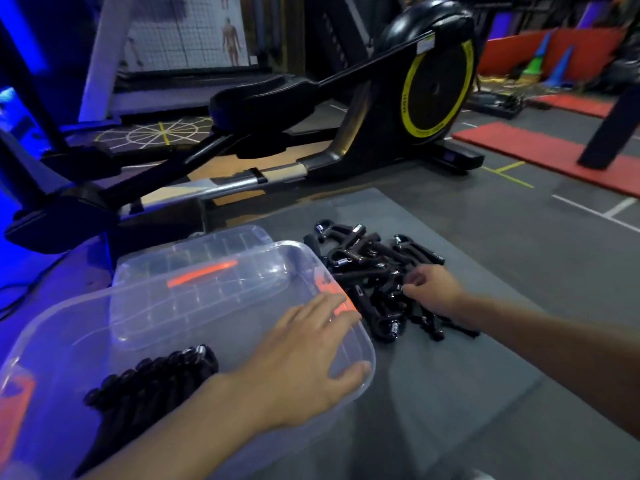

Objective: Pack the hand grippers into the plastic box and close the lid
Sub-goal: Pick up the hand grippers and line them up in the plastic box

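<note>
Left hand [304, 358] lies flat, fingers spread, on the plastic box [371, 344] right rim, steadying it. Right hand [429, 289] has its fingers curled into the loose hand grippers [367, 265], piled just right of the box on the mat [450, 393]; can't tell if it has pinched one. One row of packed grippers [152, 379] sits inside the box, lid [235, 237] behind it. Risks: tangled handles drag extras out; sloppy stacking probably blocks the lid.

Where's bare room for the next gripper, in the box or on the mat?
In the plastic box, the floor between the packed row and the far wall is bare. The grey mat is free near you, right of the box, below the pile. Crowded: between box and pile, with left hand on the rim and right hand in the pile.
</note>
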Demonstrator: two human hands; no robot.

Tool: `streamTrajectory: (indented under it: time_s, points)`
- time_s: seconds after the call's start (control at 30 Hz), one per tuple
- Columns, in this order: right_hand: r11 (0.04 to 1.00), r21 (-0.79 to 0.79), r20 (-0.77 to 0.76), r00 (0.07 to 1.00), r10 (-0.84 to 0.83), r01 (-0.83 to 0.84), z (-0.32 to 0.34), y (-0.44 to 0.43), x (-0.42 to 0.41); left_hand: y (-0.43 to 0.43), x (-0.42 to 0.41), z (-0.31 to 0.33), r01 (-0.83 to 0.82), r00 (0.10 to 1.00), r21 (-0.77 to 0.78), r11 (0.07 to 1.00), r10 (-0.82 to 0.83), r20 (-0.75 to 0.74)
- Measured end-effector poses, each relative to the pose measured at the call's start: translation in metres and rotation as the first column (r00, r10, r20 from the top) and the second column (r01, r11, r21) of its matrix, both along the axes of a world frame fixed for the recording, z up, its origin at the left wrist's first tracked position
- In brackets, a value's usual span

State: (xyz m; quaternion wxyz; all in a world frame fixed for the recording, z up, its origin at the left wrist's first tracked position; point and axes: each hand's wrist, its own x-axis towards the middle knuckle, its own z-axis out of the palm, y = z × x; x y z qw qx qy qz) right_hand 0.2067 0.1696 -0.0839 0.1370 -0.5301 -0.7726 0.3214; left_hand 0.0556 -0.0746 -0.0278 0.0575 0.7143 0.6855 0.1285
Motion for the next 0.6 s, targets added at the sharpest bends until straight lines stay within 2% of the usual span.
streamTrajectory:
  time_s: [0.13,0.27,0.43,0.6]
  points:
    - [0.995,-0.092,0.073,0.997,-0.016,0.023,-0.031,0.007,0.022,0.003,0.003,-0.003,0.007,1.0,-0.037,0.999,-0.008,-0.02]
    - [0.995,-0.083,0.12,0.991,-0.052,0.062,-0.049,0.006,0.021,0.002,0.004,0.001,0.012,1.0,-0.041,0.999,-0.011,0.019]
    - [0.982,-0.049,0.072,0.982,-0.177,0.181,-0.073,0.005,0.017,0.002,0.003,0.001,0.017,0.998,-0.055,0.998,-0.014,0.053]
    - [0.976,-0.054,0.046,0.977,-0.21,0.213,-0.079,0.012,0.012,0.003,0.001,0.0,0.029,0.997,-0.043,0.999,-0.026,0.066]
